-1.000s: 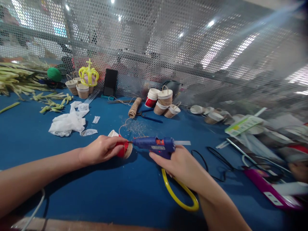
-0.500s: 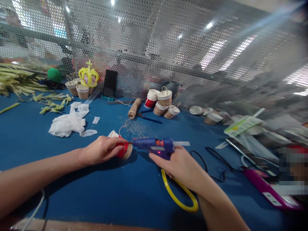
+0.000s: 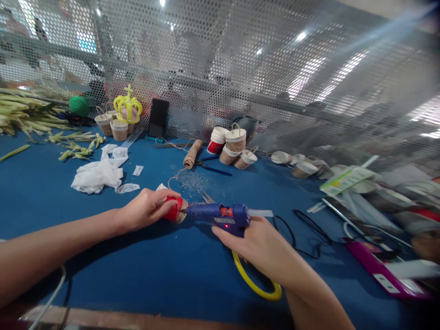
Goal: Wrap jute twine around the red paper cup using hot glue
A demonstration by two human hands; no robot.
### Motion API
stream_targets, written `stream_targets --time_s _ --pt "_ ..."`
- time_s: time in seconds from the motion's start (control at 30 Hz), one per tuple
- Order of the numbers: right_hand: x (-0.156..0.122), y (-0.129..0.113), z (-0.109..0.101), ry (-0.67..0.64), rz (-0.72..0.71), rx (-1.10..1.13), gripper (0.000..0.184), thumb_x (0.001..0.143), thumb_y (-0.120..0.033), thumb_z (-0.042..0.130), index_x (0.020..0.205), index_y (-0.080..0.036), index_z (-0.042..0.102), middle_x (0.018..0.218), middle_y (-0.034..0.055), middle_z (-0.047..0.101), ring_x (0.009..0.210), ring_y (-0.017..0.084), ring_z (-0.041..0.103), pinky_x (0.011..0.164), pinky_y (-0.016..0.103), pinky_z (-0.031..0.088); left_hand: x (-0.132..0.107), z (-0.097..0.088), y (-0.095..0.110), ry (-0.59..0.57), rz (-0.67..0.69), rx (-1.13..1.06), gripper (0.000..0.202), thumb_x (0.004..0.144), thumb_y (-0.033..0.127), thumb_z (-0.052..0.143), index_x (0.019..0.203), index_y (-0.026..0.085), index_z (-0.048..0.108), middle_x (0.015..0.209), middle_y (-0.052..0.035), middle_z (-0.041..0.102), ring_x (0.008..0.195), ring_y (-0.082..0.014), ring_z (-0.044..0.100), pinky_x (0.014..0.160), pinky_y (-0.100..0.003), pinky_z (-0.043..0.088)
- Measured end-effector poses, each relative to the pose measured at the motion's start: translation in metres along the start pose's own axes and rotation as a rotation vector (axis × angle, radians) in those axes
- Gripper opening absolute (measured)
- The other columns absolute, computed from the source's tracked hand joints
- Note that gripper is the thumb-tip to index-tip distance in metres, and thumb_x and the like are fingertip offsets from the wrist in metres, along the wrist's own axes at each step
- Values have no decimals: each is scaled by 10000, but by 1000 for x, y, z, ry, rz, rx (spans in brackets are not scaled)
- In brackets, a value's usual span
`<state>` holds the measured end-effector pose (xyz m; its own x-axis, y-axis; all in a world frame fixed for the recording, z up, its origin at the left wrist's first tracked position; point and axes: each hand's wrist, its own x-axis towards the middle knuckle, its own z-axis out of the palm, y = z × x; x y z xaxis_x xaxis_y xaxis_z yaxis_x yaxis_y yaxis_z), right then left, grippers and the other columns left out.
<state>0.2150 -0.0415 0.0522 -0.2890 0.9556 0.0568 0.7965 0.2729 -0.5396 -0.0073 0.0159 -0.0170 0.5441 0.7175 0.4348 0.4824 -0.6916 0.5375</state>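
Observation:
My left hand (image 3: 146,210) is closed around a small red paper cup (image 3: 173,208), which lies on its side with its white mouth pointing away to the left. Tan twine wraps the cup's base end, and a loose strand runs back to the twine roll (image 3: 193,154). In my right hand (image 3: 256,236) is a blue hot glue gun (image 3: 215,214) with its red light on and a clear glue stick out of its back. The gun's nozzle meets the twine-wrapped end. Below my right hand shows the yellow handle of scissors (image 3: 255,283); whether the hand also grips them I cannot tell.
Blue-handled pliers (image 3: 215,169) lie by the twine roll. Twine-wrapped cups (image 3: 235,142) stand near the perforated metal screen (image 3: 192,59). White lace (image 3: 98,176) and a phone (image 3: 158,118) are at left. A purple power strip (image 3: 373,266) and black cord sit at right.
The cup has turned slightly in my left hand, showing more red. The glue gun's nozzle has moved slightly down and left onto the cup's wrapped end. Scissor tips now show behind the gun.

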Motion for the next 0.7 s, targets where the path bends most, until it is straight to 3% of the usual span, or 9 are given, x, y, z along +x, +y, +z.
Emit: stream_targets --time_s 0.1,0.23,0.3,0.43,0.6,0.7 --pt "0 -1 -3 -23 39 72 269 706 -300 554 485 -213 428 400 -65 411 390 91 375 443 234 357 -1 0 -1 12 22 9 262 857 236 384 1028 153 565 861 -44 681 641 -93 618 585 -166 474" --pt "3 1 -13 -91 206 234 327 701 -357 578 451 -200 437 359 -57 420 347 85 391 387 227 337 -1 0 -1 64 74 36 247 851 217 399 1024 148 561 769 -28 684 570 -79 603 523 -145 451" --pt "7 7 -20 -49 248 344 317 681 -372 606 462 -185 473 384 -44 455 374 86 426 412 222 362 -1 0 0 98 101 57 238 849 205 406 1017 141 562 727 -22 682 543 -74 596 497 -137 439" --pt "19 27 -30 165 260 622 239 633 -388 665 626 -157 604 605 4 590 540 93 521 512 200 419 -1 -2 3 183 176 104 235 849 201 408 1003 121 566 681 -26 678 503 -71 582 474 -137 432" --pt "44 57 -33 104 408 779 287 648 -407 659 629 -131 584 504 -30 484 427 41 411 384 157 333 -1 -4 4 222 272 116 231 854 193 403 999 99 556 703 -41 682 529 -76 593 511 -144 456" --pt "58 75 -30 106 478 766 226 637 -302 692 622 -126 550 525 -37 480 401 24 385 375 155 331 -2 -4 3 222 305 111 217 852 179 408 1013 119 541 714 -29 681 560 -77 603 545 -146 469"
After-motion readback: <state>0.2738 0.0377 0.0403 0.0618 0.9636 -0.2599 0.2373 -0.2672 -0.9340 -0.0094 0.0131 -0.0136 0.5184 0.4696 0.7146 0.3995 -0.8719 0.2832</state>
